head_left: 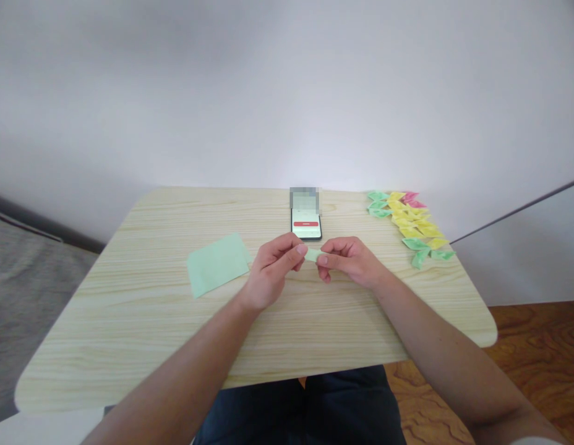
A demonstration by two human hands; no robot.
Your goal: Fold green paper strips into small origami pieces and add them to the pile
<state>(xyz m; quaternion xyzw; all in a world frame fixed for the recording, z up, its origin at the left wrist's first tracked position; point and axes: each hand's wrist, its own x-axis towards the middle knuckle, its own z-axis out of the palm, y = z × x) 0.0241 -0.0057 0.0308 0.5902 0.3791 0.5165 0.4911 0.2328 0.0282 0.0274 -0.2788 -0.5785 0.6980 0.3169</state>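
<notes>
A small folded piece of light green paper point(312, 254) is held just above the middle of the table. My left hand point(274, 269) pinches its left end between thumb and fingers. On its right end, my right hand point(347, 259) is closed in the same kind of pinch. Only the short stretch of paper between my thumbs shows; the fingertips hide the rest. Left of my left hand lies a stack of flat green paper sheets point(217, 264), slightly fanned at its right side.
A phone point(306, 225) with a lit screen lies beyond my hands near the wall. Several folded paper pieces in yellow point(410, 219), green point(419, 250) and pink point(413, 199) are grouped at the table's right side. The wooden table point(129, 334) has rounded corners and meets the white wall at the back.
</notes>
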